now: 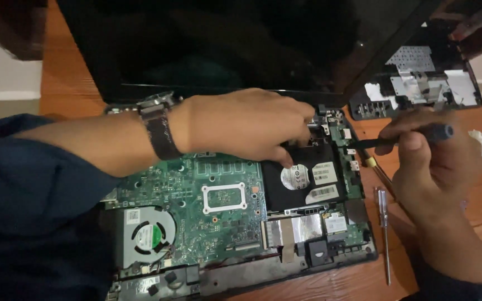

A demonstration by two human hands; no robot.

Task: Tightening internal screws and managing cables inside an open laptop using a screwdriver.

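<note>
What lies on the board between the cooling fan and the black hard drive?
In the head view, the green motherboard with a white square bracket lies between the fan and the hard drive.

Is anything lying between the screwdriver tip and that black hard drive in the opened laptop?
Nothing visible does. The right hand points the screwdriver at the hard drive's top right corner, where the left hand rests beside it.

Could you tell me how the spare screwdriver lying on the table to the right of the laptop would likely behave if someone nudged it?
The spare screwdriver is a thin round rod with a slim clear handle, so it would probably roll on the smooth wooden table. It looks stiff and light. It lies near the right hand, so a wrist movement might knock it.
</note>
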